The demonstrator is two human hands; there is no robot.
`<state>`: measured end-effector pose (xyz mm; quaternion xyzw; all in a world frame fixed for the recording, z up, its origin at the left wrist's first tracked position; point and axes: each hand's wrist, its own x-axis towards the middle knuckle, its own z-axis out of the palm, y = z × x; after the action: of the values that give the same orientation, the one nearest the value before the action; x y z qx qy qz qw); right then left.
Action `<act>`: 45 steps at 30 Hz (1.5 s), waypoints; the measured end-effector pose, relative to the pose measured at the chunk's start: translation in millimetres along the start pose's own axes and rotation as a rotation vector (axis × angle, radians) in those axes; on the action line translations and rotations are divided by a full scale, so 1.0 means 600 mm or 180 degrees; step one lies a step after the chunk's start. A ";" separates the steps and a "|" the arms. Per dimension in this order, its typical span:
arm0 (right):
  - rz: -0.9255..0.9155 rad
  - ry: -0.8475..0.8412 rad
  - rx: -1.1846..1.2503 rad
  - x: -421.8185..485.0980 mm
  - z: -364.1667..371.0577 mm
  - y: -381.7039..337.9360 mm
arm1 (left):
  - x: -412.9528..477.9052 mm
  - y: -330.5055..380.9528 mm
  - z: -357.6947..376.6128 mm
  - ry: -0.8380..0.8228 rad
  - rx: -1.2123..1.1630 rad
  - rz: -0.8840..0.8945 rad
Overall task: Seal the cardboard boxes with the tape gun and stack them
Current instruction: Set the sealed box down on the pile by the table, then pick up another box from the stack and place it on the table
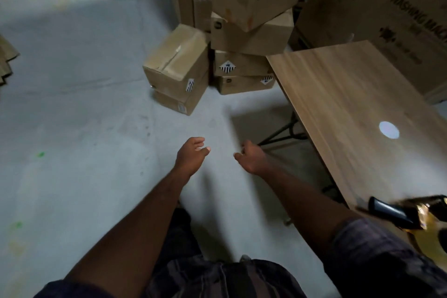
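Head view: left hand (pixel 191 156) and right hand (pixel 251 157) hover beside table (pixel 350 94) edge.

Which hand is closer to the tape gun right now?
Right. The right hand hovers over the floor beside the table edge, with the tape gun to its right, nearer the body. The left hand is farther left, over the floor.

Both forearms extend forward, bare to short dark sleeves. Left hand (pixel 189 156) hangs palm down, fingers loosely curled, thumb toward the right hand (pixel 251 156). Right hand's fingers curl loosely inward. Neither hand holds anything; fingertips stay apart.
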<state>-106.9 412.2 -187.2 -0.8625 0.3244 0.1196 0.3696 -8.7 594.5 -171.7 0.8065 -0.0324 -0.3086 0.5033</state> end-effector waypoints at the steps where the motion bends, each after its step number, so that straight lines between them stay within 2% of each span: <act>1: -0.0048 0.0046 0.0079 0.037 0.010 -0.030 | 0.041 0.008 -0.024 -0.0004 -0.0031 0.0006; 6: -0.0093 0.0384 0.0556 0.195 0.040 -0.221 | 0.229 0.063 -0.171 -0.0101 0.0067 -0.0092; 10: -0.0194 0.0441 0.0745 0.298 0.029 -0.368 | 0.351 0.134 -0.271 -0.0173 0.0172 -0.0084; 15: -0.0216 0.0433 0.0687 0.435 0.010 -0.471 | 0.496 0.207 -0.333 -0.0236 0.0068 0.0000; 21: -0.0119 0.0492 0.0760 0.633 -0.005 -0.540 | 0.688 0.264 -0.385 -0.0258 0.0250 0.0070; 24: 0.0009 0.0533 0.0878 0.739 -0.006 -0.564 | 0.785 0.302 -0.412 -0.0104 0.0215 0.0186; 26: 0.0162 0.0494 0.0941 0.799 -0.018 -0.587 | 0.844 0.334 -0.431 0.0058 0.0255 0.0251; 30: 0.0250 0.0339 0.0986 0.906 -0.059 -0.634 | 0.967 0.401 -0.463 0.0046 0.0455 0.0419; 36: 0.0481 0.0399 0.0952 1.026 -0.111 -0.659 | 1.115 0.457 -0.471 0.0035 0.0415 0.0175; 41: 0.0963 0.0462 0.1130 1.122 -0.107 -0.659 | 1.230 0.464 -0.461 -0.0279 0.0718 0.0037; 45: 0.1705 0.0659 0.1473 1.205 -0.077 -0.659 | 1.334 0.446 -0.453 -0.0426 0.0683 0.0035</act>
<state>698.2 242.7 -255.8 -0.6481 0.5928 0.0477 0.4757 850.8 388.3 -239.0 0.8331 -0.1031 -0.3537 0.4126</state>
